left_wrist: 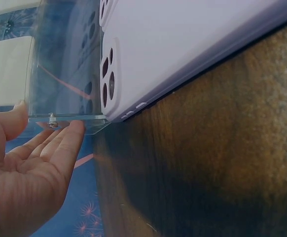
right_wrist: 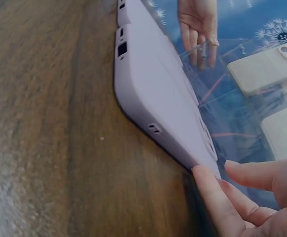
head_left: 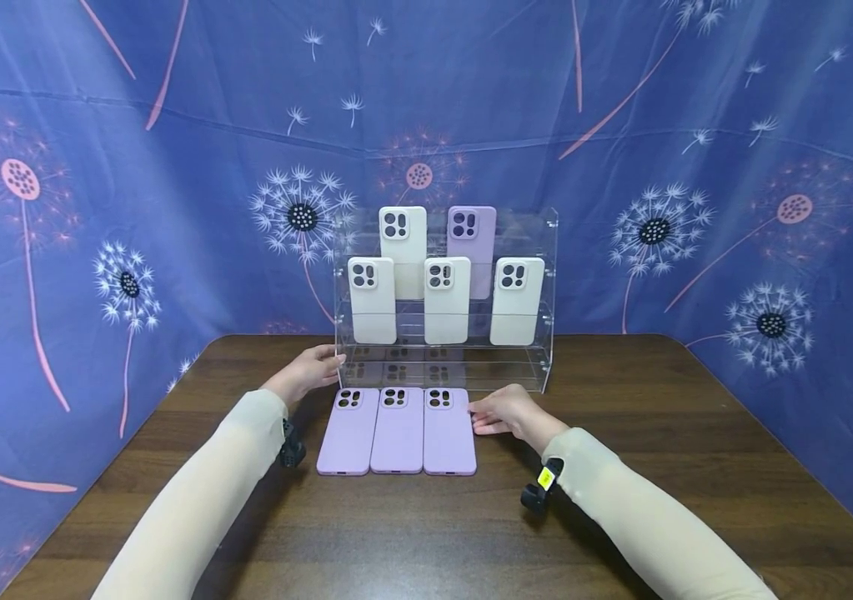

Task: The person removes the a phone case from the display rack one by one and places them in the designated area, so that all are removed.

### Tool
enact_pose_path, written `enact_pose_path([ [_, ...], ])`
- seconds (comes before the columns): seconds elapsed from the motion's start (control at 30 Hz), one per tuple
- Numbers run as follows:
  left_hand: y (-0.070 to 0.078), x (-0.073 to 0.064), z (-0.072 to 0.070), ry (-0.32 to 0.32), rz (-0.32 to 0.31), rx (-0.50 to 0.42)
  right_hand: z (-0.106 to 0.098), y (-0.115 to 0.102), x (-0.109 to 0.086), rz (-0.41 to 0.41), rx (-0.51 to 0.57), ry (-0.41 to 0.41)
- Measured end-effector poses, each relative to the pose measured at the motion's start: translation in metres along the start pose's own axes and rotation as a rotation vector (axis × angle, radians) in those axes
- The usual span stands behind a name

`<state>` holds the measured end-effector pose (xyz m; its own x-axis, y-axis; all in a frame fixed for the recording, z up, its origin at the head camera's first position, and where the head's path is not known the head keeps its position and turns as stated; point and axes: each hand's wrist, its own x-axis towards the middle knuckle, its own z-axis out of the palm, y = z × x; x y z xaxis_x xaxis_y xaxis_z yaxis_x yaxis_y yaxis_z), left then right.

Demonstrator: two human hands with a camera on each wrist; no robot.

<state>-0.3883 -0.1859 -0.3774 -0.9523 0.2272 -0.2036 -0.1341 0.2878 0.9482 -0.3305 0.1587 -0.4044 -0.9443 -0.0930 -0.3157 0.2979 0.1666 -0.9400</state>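
Fingers straight on left hand (head_left: 306,372) and right hand (head_left: 512,410), side holes (right_wrist: 154,129) of touched case (right_wrist: 163,84): right-wrist view only.

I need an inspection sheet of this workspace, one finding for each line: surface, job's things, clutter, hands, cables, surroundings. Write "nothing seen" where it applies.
Surface: brown wood-grain table, some glare at the near side.
Job's things: three lilac phone cases lie side by side in front of a clear stand; the stand holds four white cases and one lilac case.
Clutter: nothing seen.
Hands: left hand at the stand's left side; right hand touches the outer edge of the rightmost lilac case on the table.
Cables: nothing seen.
Surroundings: blue dandelion-print cloth behind and at both sides.
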Motion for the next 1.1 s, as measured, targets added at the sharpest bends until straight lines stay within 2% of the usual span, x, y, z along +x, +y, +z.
enact_pose_path([
  [0.43, -0.002, 0.001, -0.001, 0.004, 0.003, 0.018, -0.007, -0.005, -0.001, -0.055, 0.075, -0.133],
  [0.73, -0.002, 0.002, -0.002, 0.004, 0.005, 0.019, -0.013, -0.014, -0.007, -0.081, 0.007, -0.146],
  [1.1, -0.001, 0.001, -0.002, 0.004, -0.003, 0.026, -0.022, -0.033, -0.015, -0.123, 0.031, -0.164],
])
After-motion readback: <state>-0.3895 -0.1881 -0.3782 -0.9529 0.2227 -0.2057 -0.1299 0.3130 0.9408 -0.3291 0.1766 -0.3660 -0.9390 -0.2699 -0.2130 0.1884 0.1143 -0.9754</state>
